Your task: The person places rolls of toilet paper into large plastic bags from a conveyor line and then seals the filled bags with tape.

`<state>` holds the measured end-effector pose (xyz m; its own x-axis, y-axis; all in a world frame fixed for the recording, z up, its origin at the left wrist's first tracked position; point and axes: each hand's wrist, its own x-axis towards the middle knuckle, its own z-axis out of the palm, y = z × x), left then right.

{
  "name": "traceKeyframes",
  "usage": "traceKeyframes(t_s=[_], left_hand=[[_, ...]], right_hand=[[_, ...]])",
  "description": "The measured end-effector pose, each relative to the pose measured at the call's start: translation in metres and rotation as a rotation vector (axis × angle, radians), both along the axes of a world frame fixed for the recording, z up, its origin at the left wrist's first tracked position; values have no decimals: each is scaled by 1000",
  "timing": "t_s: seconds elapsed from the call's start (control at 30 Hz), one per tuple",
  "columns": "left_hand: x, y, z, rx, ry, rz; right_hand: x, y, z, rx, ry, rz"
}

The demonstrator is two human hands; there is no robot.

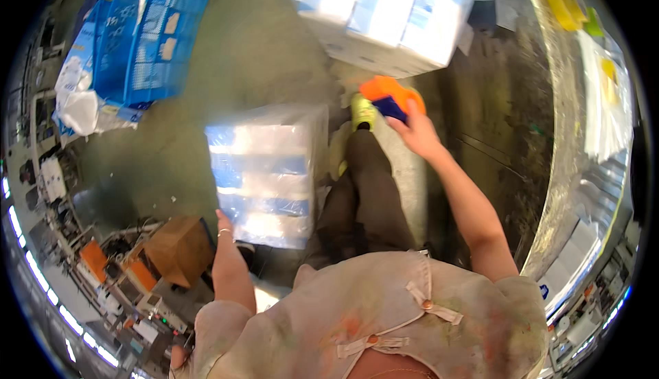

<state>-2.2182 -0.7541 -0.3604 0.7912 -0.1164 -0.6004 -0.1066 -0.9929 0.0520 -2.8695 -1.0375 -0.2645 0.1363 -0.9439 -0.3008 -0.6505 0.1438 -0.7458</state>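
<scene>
My left hand (225, 225) grips the near left edge of a pack of white and blue boxes (264, 176) bundled in clear plastic film. Some of its fingers are hidden behind the pack, which hangs beside my left leg and is slightly blurred. Out in front, my right hand (417, 132) is closed round an orange and dark blue tape dispenser (388, 96), also smeared by motion. Beyond it sits a larger film-wrapped stack of white and blue boxes (391, 15).
Blue plastic crates (154, 43) stand at the far left, with white and blue plastic wrapping (82, 101) beside them. A brown cardboard box (180, 250) lies behind on the left. Along my right runs a worktable edge (549, 173) with white plastic bags (600, 98) and yellow items (563, 5).
</scene>
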Motion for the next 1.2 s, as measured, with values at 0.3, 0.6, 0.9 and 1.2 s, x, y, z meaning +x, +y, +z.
traceKeyframes(t_s=[0.3, 0.6, 0.9, 1.2], left_hand=[[-148, -310, 87, -166, -223, -1101], [-257, -426, -11, 76, 402, -1056], [-483, -710, 247, -1410, -82, -1427], [-584, -815, 106, -325, 743, -2521]], right_hand=[[-98, 13, 34, 624, 70, -224], [-125, -35, 113, 405, 53, -332], [-74, -101, 190, 280, -652, -880], [-35, -217, 192, -60, -691, -1188]])
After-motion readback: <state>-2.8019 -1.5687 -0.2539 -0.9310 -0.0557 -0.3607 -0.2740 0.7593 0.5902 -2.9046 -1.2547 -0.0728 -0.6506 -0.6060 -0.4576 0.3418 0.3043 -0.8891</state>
